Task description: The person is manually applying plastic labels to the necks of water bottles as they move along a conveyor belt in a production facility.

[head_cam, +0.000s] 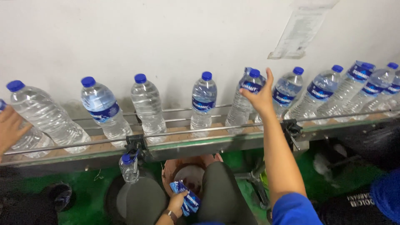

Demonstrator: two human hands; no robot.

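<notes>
My right hand (261,96) reaches up to a clear water bottle (241,112) with a blue cap and closes around its shoulder, where a blue label band sits. Down between my knees, my left hand (178,203) grips a small stack of blue label sleeves (189,199). The bottle stands in a row of like bottles on a metal conveyor (187,143) along the white wall. Some carry a blue label, such as the bottle (203,102) just to the left. Others are bare, such as the bottle (148,104).
Another person's hand (9,129) rests on a bottle at the far left. A small bottle (129,167) stands under the conveyor beside an orange bucket (173,168). A paper sheet (298,31) hangs on the wall. The floor is green.
</notes>
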